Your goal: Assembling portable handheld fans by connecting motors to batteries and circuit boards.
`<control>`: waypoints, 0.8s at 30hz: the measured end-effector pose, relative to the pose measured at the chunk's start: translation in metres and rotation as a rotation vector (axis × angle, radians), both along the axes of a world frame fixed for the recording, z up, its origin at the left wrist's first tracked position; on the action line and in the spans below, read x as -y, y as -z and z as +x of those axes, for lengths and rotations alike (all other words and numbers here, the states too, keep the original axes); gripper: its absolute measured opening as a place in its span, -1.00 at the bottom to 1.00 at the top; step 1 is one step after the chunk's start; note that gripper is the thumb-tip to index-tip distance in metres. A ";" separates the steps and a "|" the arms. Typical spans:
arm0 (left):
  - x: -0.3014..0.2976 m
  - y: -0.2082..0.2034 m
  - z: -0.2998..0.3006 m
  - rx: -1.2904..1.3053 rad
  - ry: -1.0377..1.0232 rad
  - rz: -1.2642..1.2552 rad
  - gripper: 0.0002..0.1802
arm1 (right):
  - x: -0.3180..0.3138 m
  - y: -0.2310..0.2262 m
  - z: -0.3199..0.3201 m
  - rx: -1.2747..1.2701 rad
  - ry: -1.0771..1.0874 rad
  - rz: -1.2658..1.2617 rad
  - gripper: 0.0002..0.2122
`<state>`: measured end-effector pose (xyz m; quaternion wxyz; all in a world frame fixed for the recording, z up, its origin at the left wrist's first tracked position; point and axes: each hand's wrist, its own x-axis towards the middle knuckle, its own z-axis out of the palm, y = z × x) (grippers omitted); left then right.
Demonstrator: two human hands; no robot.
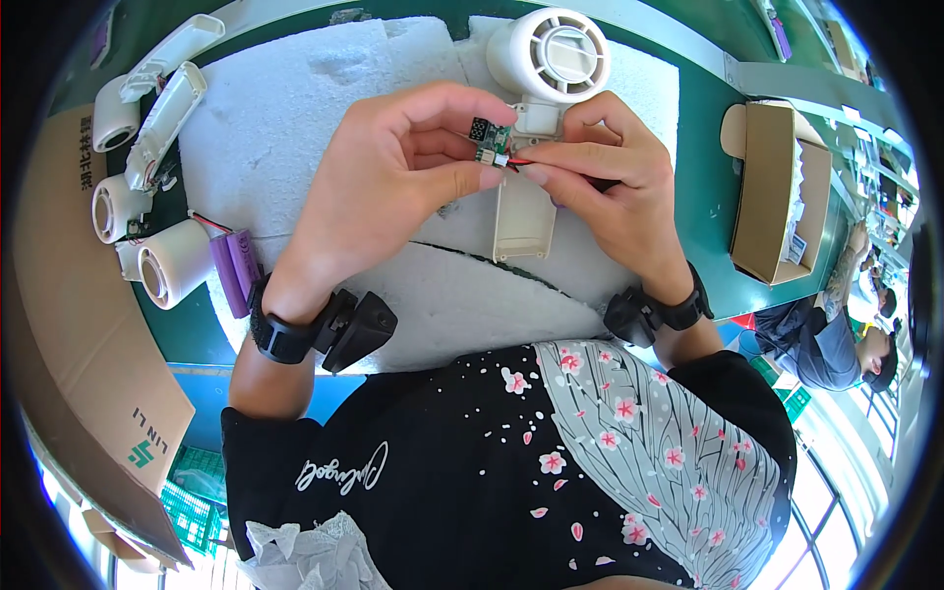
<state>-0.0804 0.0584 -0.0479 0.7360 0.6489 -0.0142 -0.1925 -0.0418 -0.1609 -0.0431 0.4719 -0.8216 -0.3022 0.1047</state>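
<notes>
My left hand (379,182) pinches a small green circuit board (494,143) between thumb and forefinger, over the foam sheet. A white plug with red and black wires (519,161) meets the board's lower edge. Those wires run into my right hand (629,182), whose thumb and forefinger are closed on them near the plug. Whether the plug is fully seated cannot be seen. Under both hands lies a cream handheld fan (549,56), its round head at the far side and its open handle shell (524,226) toward me. My right fingers hide part of the handle.
White foam sheets (295,128) cover the green table. Several fan bodies (175,264) and purple battery cells (234,270) lie at the left, beside a large cardboard flap (88,324). An open cardboard box (762,197) stands at the right; another person (836,339) sits beyond it.
</notes>
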 end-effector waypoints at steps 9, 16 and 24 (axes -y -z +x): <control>0.001 0.006 -0.002 0.039 -0.058 -0.045 -0.59 | -0.001 -0.001 0.000 0.027 -0.004 0.009 -0.82; 0.001 0.001 -0.001 0.019 -0.072 -0.025 -0.60 | -0.002 0.002 -0.002 -0.027 0.037 0.043 -0.85; 0.001 0.002 -0.001 0.032 -0.082 0.017 -0.61 | -0.001 0.003 -0.001 -0.012 0.047 0.028 -0.85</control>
